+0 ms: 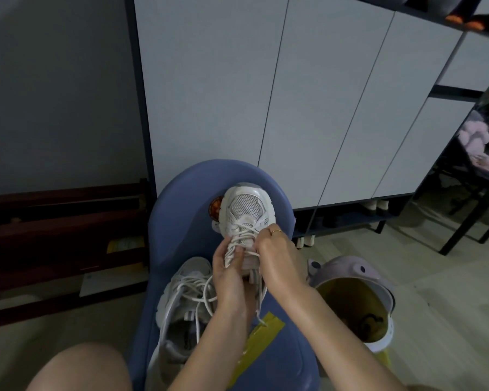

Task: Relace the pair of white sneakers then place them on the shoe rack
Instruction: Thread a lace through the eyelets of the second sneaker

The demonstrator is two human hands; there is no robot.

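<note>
Nearest to you, your bare knee [76, 368] fills the lower left corner, and both forearms reach forward over a blue padded seat [181, 210] that carries a strip of yellow-green tape [261, 338] under your right wrist. On the near left part of that seat lies the second white sneaker [178, 300], its opening toward you and its loose laces [198, 289] tangled across the tongue, one strand looping toward your left wrist. Beyond it, your left hand [227, 266] curls its fingers around the lace rows of the white sneaker [247, 213] you are working on, thumb pressed against the crossings. Your right hand [274, 249], with a thin ring [275, 231] on one finger, pinches a lace at the shoe's right side near the upper eyelets; a free lace end [261, 306] hangs down between your wrists. This shoe sits toe away from you on the far half of the seat, partly covering a round orange-brown object [216, 210] at its left. To your right on the floor stands an open pale purple bin [356, 300] lined in yellow. Farther back, white cabinet doors [322, 108] in a dark frame rise above a low shelf [350, 215] where dim shoes show, and dark wooden furniture [60, 230] lies at left
</note>
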